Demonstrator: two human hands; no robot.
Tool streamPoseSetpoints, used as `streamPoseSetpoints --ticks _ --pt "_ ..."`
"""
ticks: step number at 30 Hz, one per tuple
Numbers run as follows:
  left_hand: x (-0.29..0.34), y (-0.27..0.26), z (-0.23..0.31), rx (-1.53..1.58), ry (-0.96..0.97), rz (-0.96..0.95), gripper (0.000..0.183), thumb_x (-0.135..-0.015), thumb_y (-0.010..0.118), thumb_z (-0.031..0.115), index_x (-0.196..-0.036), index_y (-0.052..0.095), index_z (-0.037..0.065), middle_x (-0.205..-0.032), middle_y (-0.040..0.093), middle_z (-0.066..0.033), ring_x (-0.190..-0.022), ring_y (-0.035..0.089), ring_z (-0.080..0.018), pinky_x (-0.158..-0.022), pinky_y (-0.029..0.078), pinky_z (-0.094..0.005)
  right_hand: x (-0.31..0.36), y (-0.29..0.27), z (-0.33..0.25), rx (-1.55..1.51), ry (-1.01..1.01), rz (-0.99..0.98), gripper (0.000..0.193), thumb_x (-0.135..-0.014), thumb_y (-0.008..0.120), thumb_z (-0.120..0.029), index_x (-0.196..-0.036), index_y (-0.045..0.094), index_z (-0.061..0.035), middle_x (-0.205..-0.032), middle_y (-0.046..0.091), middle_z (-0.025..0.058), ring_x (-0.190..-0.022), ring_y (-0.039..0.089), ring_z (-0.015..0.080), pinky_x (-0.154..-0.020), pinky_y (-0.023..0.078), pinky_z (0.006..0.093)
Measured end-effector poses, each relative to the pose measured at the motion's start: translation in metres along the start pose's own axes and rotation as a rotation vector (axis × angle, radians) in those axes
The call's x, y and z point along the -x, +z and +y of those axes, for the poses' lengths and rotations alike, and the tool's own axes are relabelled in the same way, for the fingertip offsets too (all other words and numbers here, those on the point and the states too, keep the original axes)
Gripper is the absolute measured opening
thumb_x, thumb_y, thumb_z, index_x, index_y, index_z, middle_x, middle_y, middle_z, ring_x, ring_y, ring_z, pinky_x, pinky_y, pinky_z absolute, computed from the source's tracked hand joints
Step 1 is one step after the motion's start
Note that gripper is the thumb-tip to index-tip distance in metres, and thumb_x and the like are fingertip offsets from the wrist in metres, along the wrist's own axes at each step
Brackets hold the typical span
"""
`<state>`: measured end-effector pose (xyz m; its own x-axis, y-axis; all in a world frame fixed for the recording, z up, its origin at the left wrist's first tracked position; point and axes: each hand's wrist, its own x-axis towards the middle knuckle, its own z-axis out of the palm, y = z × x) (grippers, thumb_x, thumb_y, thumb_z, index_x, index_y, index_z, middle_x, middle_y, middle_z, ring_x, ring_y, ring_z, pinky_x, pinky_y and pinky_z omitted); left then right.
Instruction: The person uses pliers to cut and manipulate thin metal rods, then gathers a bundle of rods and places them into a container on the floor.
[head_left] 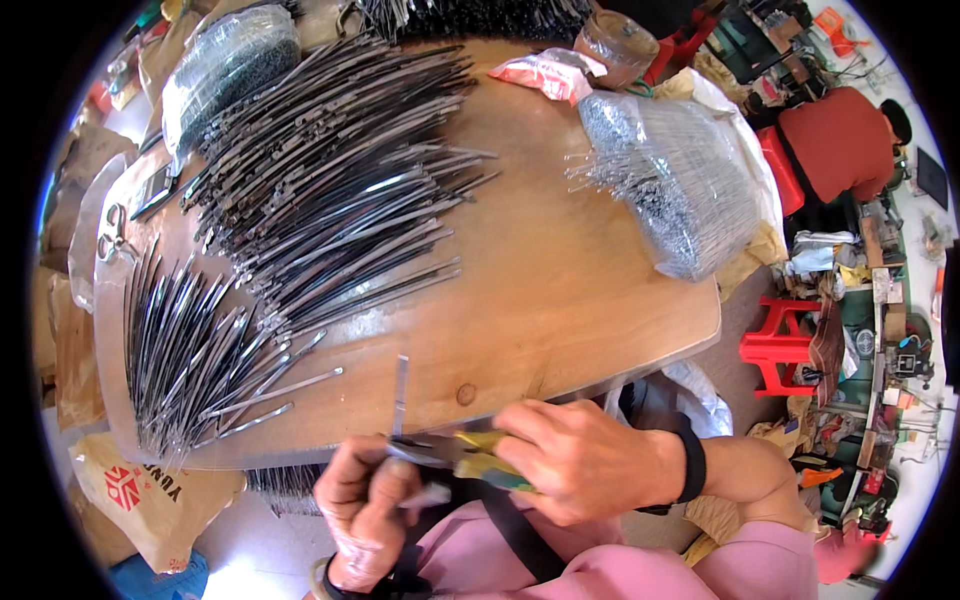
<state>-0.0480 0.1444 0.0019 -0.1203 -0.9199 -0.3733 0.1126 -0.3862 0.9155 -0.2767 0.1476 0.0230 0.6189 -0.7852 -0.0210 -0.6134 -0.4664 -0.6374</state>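
In my right hand point(585, 455) is a pair of pliers point(482, 466) with yellow-green handles, its jaws pointing left. My left hand point(368, 505) pinches a thin, flat metal strip point(401, 385), which stands up past my fingers over the table's near edge. The plier jaws meet the strip right beside my left fingertips; whether they are clamped on it, I cannot tell. Left of my hands, a fanned pile of loose metal strips point(190, 350) lies on the wooden table point(540, 300). Beyond it spreads a larger heap of dark metal strips point(330, 170).
A plastic-wrapped bundle of thin wires point(690, 180) lies at the table's right. Another wrapped bundle point(230, 75), scissors point(115, 232) and a phone-like device point(155, 190) are at the left. A red stool point(780, 345) stands on the floor; a person in red point(835, 145) sits far right.
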Motion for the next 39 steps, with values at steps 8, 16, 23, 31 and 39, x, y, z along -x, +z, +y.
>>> streamPoseSetpoints --ticks 8,16,23,31,39 --pt "-0.002 -0.116 0.033 -0.393 0.235 0.466 0.006 -0.094 0.057 0.001 -0.094 0.062 -0.001 -0.08 0.062 -0.0043 -0.057 0.052 -0.0087 -0.049 0.04 -0.022 -0.029 -0.075 0.049 0.324 0.065 0.364 0.03 -0.079 0.073 -0.014 -0.105 0.067 0.0009 -0.105 0.061 0.0185 -0.088 0.066 0.0344 -0.075 0.056 0.0404" --pt "-0.05 -0.114 0.063 -1.19 0.711 0.331 0.038 -0.077 0.07 0.004 -0.114 0.064 -0.004 -0.108 0.059 -0.0177 -0.097 0.059 -0.0309 -0.088 0.047 -0.0391 -0.049 -0.123 0.102 0.871 0.045 0.47 0.027 -0.067 0.065 0.007 -0.093 0.064 0.005 -0.114 0.06 0.019 -0.098 0.063 0.0366 -0.083 0.053 0.0426" --pt "-0.105 -0.075 0.063 -1.088 0.852 0.056 0.018 -0.079 0.067 -0.008 -0.096 0.067 -0.003 -0.084 0.059 -0.0143 -0.073 0.061 -0.0302 -0.066 0.048 -0.0352 -0.035 -0.125 0.04 0.77 0.093 0.668 0.017 -0.078 0.066 0.012 -0.095 0.064 0.0056 -0.118 0.061 0.0178 -0.101 0.063 0.0287 -0.088 0.05 0.033" --pt "-0.136 -0.068 0.056 -1.448 0.846 -0.132 0.016 -0.076 0.066 0.0 -0.091 0.062 -0.001 -0.088 0.052 -0.0144 -0.087 0.053 -0.0327 -0.076 0.046 -0.0425 0.027 -0.063 0.017 -0.403 0.123 1.108 0.01 -0.091 0.062 -0.009 -0.097 0.058 -0.003 -0.122 0.051 0.0186 -0.088 0.05 0.0182 -0.079 0.042 0.0333" --pt "-0.138 -0.056 0.063 -1.652 1.032 -0.112 0.016 -0.076 0.065 0.002 -0.088 0.054 0.003 -0.086 0.054 -0.0135 -0.084 0.054 -0.0327 -0.076 0.046 -0.0437 0.059 -0.028 0.039 -0.276 0.552 0.955 0.016 -0.089 0.07 -0.013 -0.092 0.068 0.0023 -0.106 0.064 0.0131 -0.095 0.061 0.0199 -0.081 0.048 0.0292"
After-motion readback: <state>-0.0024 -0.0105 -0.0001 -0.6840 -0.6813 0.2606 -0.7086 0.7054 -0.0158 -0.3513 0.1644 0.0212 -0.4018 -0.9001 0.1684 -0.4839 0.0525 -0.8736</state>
